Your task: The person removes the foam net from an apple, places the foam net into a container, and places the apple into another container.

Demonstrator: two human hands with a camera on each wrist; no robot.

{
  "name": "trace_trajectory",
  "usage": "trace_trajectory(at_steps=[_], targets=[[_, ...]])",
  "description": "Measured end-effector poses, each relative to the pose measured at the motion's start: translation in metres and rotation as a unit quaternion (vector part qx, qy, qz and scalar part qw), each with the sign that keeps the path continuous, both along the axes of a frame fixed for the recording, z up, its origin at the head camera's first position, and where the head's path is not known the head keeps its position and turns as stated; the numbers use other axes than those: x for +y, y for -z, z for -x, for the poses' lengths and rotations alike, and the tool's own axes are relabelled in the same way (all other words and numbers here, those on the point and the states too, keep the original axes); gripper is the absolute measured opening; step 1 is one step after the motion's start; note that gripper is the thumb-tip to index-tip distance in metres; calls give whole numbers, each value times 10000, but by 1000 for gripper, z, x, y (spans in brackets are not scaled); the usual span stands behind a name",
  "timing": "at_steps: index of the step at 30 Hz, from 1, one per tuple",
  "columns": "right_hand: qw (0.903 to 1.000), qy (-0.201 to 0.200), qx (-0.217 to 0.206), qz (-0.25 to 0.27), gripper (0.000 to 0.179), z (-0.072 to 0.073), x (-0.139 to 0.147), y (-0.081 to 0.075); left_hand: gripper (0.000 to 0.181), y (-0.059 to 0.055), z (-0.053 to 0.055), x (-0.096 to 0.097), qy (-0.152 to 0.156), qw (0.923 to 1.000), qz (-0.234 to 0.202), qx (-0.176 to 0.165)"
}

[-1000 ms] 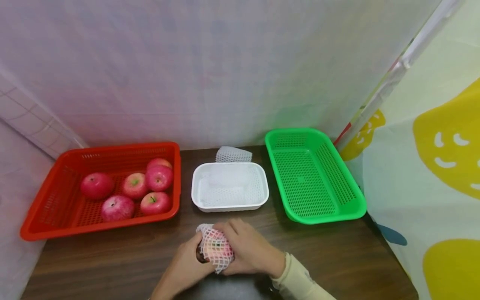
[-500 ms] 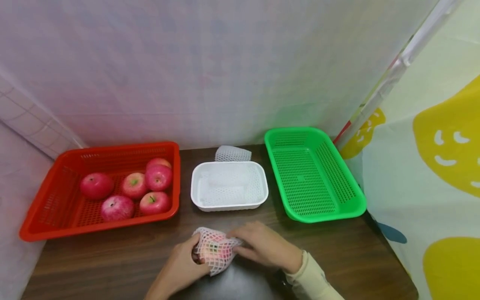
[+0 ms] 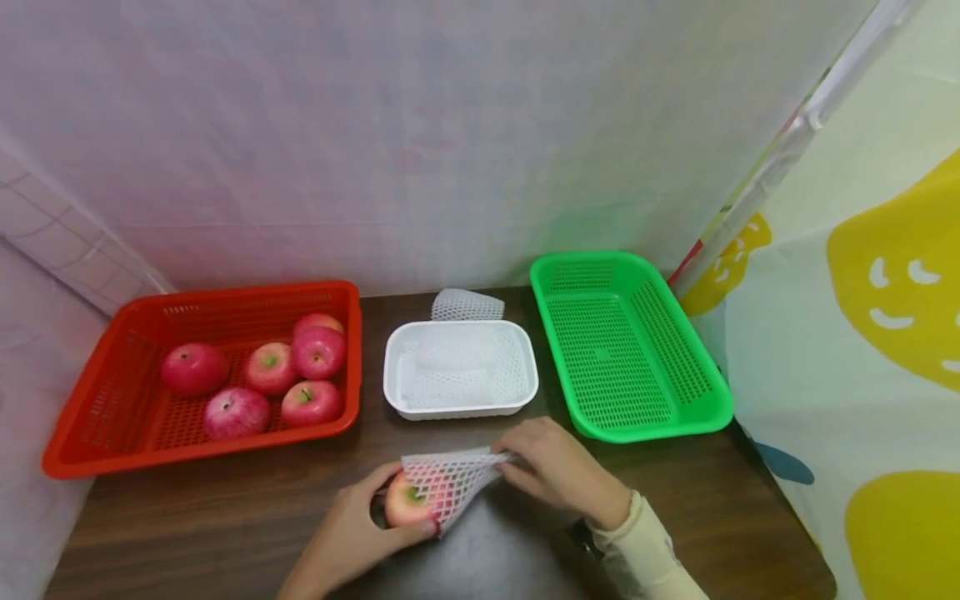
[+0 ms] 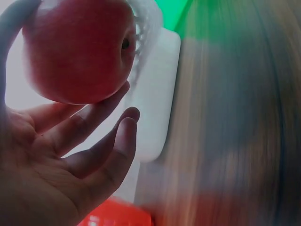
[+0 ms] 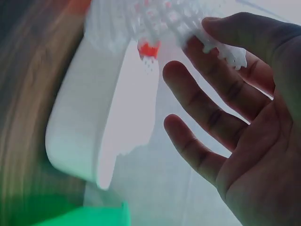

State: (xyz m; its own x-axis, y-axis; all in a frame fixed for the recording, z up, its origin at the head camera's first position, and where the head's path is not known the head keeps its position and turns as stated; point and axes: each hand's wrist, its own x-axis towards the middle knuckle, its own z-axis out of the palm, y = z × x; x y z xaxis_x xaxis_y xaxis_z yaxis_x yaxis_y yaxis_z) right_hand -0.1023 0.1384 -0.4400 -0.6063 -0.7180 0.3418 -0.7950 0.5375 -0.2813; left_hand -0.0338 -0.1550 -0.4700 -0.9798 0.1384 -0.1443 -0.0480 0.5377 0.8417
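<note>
My left hand (image 3: pixel 352 517) grips a red apple (image 3: pixel 405 502) above the front of the table, thumb on the near side and fingers on the far side. A white foam net sleeve (image 3: pixel 459 483) covers only the apple's right part; its left part is bare. The sleeve's right end is drawn to a narrow tip, which my right hand (image 3: pixel 558 473) pinches. In the right wrist view the thumb and forefinger hold the net (image 5: pixel 164 21), while the other fingers are spread. The left wrist view has the apple (image 4: pixel 80 52) close up, with the net at its far side.
A red basket (image 3: pixel 187 454) with several apples (image 3: pixel 311 404) stands at left. Behind the hands is a white tray (image 3: pixel 461 412) holding foam nets (image 3: pixel 457 358). Another net (image 3: pixel 467 306) lies behind it. A green basket (image 3: pixel 637 435) stands at right.
The right hand has moved off the apple to the right, pulling the sleeve with it. The net has slid from around the apple, baring its left part. The left hand stays on the apple.
</note>
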Motion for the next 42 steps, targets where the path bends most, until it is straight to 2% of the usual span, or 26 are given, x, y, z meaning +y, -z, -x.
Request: trace_trajectory(at_steps=[4, 8, 12, 16, 20, 24, 27, 30, 33, 37, 42], targets=[[9995, 203, 104, 232, 14, 8, 9, -8, 71, 0, -3, -10, -146, 9997, -7, -182], [9966, 342, 320, 682, 16, 24, 13, -23, 70, 0, -5, -16, -235, 9994, 131, -216], [9887, 690, 635, 1165, 14, 48, 9, -42, 69, 2, -6, -18, -190, 9996, 190, -60], [9764, 1068, 1222, 1428, 14, 78, -6, -54, 67, 4, -7, -19, -128, 9997, 180, 63], [9680, 1338, 1649, 1335, 14, 104, -22, -48, 66, 7, -9, -20, -155, 9997, 103, 151], [9745, 1347, 1650, 705, 12, 121, -31, -24, 65, 8, -10, -24, -186, 9996, 35, 207], [9832, 1226, 1331, -233, 12, 125, -37, 0, 64, 8, -11, -27, -208, 9996, -29, 164], [9842, 1081, 840, -1124, 14, 125, -39, 21, 64, 8, -10, -27, -205, 9997, -71, 148], [9825, 1003, 443, -1506, 14, 123, -39, 30, 64, 8, -10, -26, -189, 9996, -53, 182], [9840, 1123, 264, -1356, 16, 114, -34, 16, 65, 8, -10, -25, -185, 9996, 10, 197], [9873, 1227, 473, -886, 32, 97, -24, -15, 65, 9, -9, -25, -222, 9995, 40, 231]])
